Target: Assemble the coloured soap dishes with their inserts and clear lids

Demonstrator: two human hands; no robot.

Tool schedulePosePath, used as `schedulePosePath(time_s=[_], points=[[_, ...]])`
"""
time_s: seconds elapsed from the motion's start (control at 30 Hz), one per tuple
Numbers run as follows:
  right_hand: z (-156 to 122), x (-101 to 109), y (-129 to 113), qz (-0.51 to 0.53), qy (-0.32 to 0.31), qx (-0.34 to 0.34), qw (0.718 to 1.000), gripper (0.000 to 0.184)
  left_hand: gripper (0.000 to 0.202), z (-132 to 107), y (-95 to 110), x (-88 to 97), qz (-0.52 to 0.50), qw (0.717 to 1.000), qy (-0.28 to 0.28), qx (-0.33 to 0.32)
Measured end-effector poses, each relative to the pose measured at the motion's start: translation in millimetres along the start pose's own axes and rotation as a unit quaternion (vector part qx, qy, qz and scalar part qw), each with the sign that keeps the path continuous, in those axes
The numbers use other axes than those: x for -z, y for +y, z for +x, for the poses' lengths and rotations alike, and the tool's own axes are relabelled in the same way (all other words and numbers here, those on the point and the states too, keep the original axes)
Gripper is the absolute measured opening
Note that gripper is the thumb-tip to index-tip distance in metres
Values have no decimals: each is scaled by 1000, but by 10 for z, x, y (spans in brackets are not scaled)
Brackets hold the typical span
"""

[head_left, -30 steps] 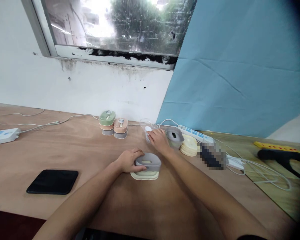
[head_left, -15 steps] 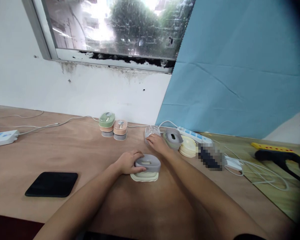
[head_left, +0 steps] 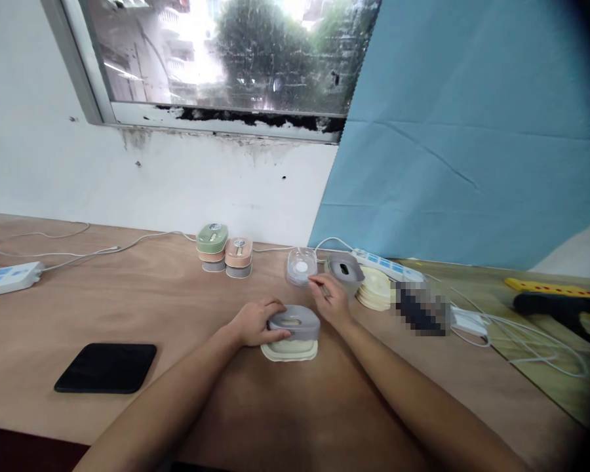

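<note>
On the table in front of me, a grey oval box with a slot (head_left: 295, 321) sits on a cream base (head_left: 290, 351). My left hand (head_left: 259, 321) grips its left side, thumb along the front and fingers over the back. My right hand (head_left: 332, 298) is raised to the right of the box, thumb and fingers drawn together in a pinch. Whatever lies between those fingertips is too small to make out. Just behind them stand clear plastic pieces (head_left: 301, 265). Grey slotted pieces (head_left: 347, 269) stand to the right of these, beside stacked cream pieces (head_left: 375, 288).
Finished-looking boxes with a green top (head_left: 212, 239) and a pink top (head_left: 238, 252) stand near the wall. A black phone-like slab (head_left: 107, 368) lies at left. Power strips (head_left: 10, 278) and white cables run along the back, and a pixelated patch covers something at right.
My right hand has drawn back from the clear pieces toward the grey box, uncovering them. My left hand stays on the box. The view has shifted slightly.
</note>
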State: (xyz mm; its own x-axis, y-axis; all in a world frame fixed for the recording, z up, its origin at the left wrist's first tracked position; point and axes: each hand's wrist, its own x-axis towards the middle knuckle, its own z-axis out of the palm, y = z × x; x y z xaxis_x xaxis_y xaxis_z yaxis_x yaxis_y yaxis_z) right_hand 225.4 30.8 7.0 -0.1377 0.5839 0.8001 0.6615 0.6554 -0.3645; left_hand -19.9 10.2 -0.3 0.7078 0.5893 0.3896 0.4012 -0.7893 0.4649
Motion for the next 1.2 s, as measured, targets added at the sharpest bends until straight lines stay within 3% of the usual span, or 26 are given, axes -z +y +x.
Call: schedulePosePath(time_s=[0.13, 0.27, 0.5, 0.57, 0.67, 0.8, 0.9, 0.97, 1.07, 1.13, 1.2], points=[[-395, 323, 26, -2, -130, 20, 991, 44, 43, 18, -71, -46, -53, 997, 46, 34], [-475, 434, 0, -30, -159, 13, 987, 67, 38, 40, -121, -85, -112, 982, 118, 98], [-437, 249, -26, -59, -120, 2, 991, 31, 51, 35, -24, -81, -218, 952, 147, 157], [-454, 228, -19, -59, -101, -4, 993, 28, 56, 50, 10, -101, -286, 926, 165, 185], [-451, 249, -33, -69, -76, -13, 995, 33, 62, 89, 54, -153, -419, 860, 176, 234], [-378, 305, -97, -81, -115, 82, 987, 44, 71, 135, 123, -181, -546, 775, 174, 267], [-327, 303, -125, -76, -163, 151, 972, 41, 75, 147, 173, -147, -561, 749, 187, 298], [-318, 282, -116, -73, -166, 157, 971, 30, 75, 148, 194, -128, -551, 754, 181, 308], [-339, 270, -70, -69, -140, 130, 979, 19, 81, 145, 178, -139, -519, 786, 157, 297], [-358, 296, -27, -79, -90, 91, 989, 18, 85, 135, 127, -166, -477, 816, 159, 285], [-365, 352, 27, -105, -8, 29, 994, 18, 76, 113, 59, -190, -410, 856, 169, 267]])
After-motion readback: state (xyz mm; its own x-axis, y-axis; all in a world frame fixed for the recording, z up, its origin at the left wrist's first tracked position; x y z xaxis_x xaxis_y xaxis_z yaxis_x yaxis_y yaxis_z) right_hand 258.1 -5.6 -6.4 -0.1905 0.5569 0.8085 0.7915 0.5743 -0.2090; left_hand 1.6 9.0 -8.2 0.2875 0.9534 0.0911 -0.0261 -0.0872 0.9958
